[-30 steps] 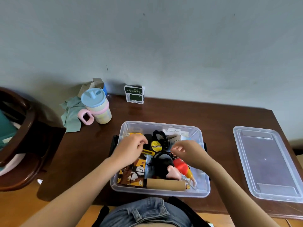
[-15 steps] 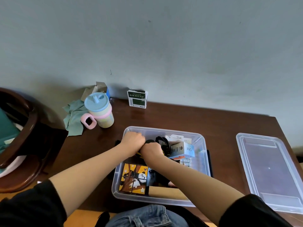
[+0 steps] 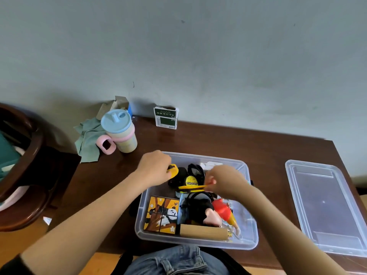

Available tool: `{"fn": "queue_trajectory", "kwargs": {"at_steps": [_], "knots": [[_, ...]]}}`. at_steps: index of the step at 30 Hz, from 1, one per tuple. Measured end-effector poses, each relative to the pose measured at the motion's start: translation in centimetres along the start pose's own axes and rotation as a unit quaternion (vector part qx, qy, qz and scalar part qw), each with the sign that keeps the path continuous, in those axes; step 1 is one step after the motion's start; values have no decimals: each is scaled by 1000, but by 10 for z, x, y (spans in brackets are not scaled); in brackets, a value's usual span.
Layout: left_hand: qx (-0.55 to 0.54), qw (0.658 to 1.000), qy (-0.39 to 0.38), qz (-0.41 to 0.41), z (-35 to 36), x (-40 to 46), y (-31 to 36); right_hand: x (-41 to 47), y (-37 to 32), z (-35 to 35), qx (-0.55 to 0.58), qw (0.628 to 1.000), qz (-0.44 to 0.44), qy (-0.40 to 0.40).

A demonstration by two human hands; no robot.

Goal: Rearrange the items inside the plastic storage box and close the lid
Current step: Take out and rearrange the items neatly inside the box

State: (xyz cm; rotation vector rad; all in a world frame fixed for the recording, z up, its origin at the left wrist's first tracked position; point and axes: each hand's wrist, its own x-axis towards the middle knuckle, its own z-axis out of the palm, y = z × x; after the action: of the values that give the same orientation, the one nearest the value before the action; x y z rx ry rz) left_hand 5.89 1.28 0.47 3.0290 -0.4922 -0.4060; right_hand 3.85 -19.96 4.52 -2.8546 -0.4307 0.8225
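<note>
Clear plastic storage box (image 3: 252, 231) is reached into by 2 hands. A yellow rounded object (image 3: 173, 170) is gripped by the left hand (image 3: 154, 168). A thin yellow strip (image 3: 191, 187) is pinched by the right hand (image 3: 226, 181).

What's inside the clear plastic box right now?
The box holds a panda puzzle, cardboard tube, doll, black tape roll and yellow tools. Both hands cover whatever lies beneath them.
</note>
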Motion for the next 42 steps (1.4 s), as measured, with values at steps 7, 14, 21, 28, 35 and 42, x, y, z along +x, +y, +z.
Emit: {"fn": "queue_trajectory", "kwargs": {"at_steps": [7,14,21,28,35,42], "knots": [[-447,891,-75,10,-28,-24,14,-44,61,-7,22,993,91,-70],[-294,943,-118,100,13,-39,85,-42,60,7,-19,991,97,-85],[-324,936,-110,84,30,-47,101,-20,40,3,30,999,36,-28],[-331,943,-36,-10,21,-46,62,5,1,17,121,990,-77,-10],[-64,986,-146,-51,28,-30,49,20,-11,27,58,994,-87,-29],[-151,972,-170,-66,30,-13,62,21,-4,35,93,994,-65,-12]]}}
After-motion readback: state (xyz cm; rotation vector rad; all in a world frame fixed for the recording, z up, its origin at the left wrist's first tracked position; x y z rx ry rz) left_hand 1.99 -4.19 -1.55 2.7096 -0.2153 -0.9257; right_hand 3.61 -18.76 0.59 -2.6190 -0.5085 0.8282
